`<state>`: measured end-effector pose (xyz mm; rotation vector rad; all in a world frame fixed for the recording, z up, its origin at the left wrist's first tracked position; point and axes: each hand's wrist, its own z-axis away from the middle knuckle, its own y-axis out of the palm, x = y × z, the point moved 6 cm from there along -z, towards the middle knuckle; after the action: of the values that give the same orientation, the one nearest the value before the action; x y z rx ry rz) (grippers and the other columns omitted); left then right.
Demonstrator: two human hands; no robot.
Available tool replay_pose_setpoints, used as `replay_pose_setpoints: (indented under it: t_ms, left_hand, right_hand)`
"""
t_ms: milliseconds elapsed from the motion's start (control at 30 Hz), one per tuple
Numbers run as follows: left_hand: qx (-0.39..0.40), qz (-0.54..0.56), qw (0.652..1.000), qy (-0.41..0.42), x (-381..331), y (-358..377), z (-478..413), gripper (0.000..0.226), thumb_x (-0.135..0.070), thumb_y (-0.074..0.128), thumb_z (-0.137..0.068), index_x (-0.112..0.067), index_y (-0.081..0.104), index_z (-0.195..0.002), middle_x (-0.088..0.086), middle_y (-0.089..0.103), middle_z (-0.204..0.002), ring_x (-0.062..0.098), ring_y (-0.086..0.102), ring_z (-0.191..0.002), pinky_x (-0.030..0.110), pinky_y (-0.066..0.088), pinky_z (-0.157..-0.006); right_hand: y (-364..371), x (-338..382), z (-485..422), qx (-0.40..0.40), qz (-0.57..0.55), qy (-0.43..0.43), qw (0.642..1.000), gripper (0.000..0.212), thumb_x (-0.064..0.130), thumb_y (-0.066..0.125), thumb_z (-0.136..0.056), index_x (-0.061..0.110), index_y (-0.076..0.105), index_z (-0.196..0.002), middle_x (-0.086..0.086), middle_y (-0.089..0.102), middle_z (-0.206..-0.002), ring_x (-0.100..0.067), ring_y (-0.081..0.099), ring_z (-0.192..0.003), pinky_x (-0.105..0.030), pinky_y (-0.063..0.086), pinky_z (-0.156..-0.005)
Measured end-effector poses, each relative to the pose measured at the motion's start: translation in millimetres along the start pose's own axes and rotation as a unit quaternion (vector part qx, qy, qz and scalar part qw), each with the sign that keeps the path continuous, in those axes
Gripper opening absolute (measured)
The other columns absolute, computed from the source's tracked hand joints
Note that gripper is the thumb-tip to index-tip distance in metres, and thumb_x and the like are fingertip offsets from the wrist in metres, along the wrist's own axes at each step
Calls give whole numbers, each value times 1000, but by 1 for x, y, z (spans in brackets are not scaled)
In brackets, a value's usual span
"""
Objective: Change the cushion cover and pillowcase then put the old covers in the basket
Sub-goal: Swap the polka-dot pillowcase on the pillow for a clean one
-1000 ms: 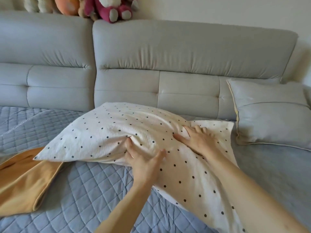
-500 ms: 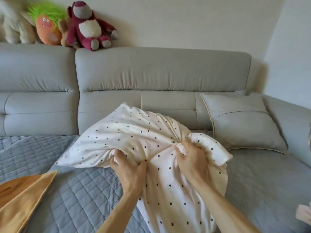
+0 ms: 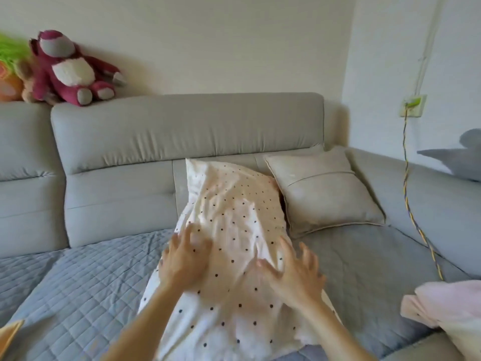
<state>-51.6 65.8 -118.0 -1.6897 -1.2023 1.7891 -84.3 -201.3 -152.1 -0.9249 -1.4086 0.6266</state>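
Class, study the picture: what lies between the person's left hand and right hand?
In the head view, a wrinkled stretch of the polka-dot pillow lies between the left hand and the right hand, both with fingers spread.

You have nothing to read here: the pillowcase (image 3: pixel 234 217) carries only dark dots, no lettering, and the wall socket plate (image 3: pixel 412 105) is too small and blurred to show you any marking.

One dotted pillow (image 3: pixel 229 217), one beige cushion (image 3: pixel 325 191), maybe three plush toys (image 3: pixel 70 71).
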Motion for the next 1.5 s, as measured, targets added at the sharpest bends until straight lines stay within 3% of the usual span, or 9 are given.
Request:
replay_pose_setpoints:
  t_ms: [133,333,533,700,833,1133,1267,1400,1500]
  left_hand:
    - [8,34,997,-75,49,21,24,85,-98,24,-64,-63,10,-141,8,26,-155,38,25,-142,59,25,-112]
    - [-22,152,986,-63,61,20,35,87,-83,58,-70,-49,21,-141,8,61,-127,31,61,-109,45,51,-89]
    - [-139,217,965,53,26,0,40,42,-46,73,-82,-48,44,-111,-18,62,-97,15,62,-93,35,47,-78]
    - [-251,166,940,161,-19,-34,49,45,-12,65,-90,-44,42,-113,-10,47,-104,19,49,-83,33,37,-72]
    - [-299,106,915,249,-48,-70,44,62,7,66,-76,-35,41,-113,11,51,-106,36,54,-74,35,37,-60]
    - [-434,110,812,375,-80,-135,10,39,-17,56,-83,-21,42,-119,23,48,-97,29,52,-65,31,38,-51]
    - [-350,119,898,240,-49,-92,-28,36,-31,61,-94,-31,38,-122,6,41,-102,35,55,-71,38,44,-55]
    - [-79,183,980,-16,-5,-14,-77,47,-50,58,-91,-41,36,-131,8,41,-121,36,56,-96,41,47,-84]
    - [45,98,990,-87,21,30,-92,57,-52,53,-91,-38,32,-142,15,38,-137,35,49,-110,40,42,-92]
  right_hand:
    - [22,-13,-19,74,-129,21,989,112,105,42,-49,67,-10,-141,-5,10,-165,-32,11,-151,-60,30,-111]
    - [35,-23,-28,103,-225,46,968,95,74,77,-59,39,34,-137,11,62,-121,-11,65,-96,-32,54,-77]
    - [14,2,-29,-108,-202,-112,967,29,30,78,-82,29,51,-93,13,61,-85,-9,59,-76,-36,52,-65]
    - [-28,36,-16,-328,-145,-263,896,49,-15,67,-66,22,40,-85,3,46,-86,-21,44,-72,-32,37,-58]
    - [-58,59,-12,-415,-167,-313,838,41,-11,54,-61,18,43,-88,-4,47,-91,-21,43,-77,-32,36,-63]
    - [-105,109,-35,-489,-204,-355,771,45,-12,57,-61,18,47,-93,-17,50,-88,-30,48,-80,-35,41,-67]
    - [-73,100,-67,-413,-130,-310,847,63,-14,73,-59,20,51,-107,-5,49,-104,-36,55,-89,-43,48,-68]
    - [-14,52,-127,-206,-32,-113,972,52,42,74,-82,37,46,-125,-4,52,-115,-33,55,-105,-44,48,-77]
    - [22,9,-152,-23,-26,-4,999,76,76,58,-76,37,38,-139,-5,51,-134,-33,48,-123,-46,44,-97]
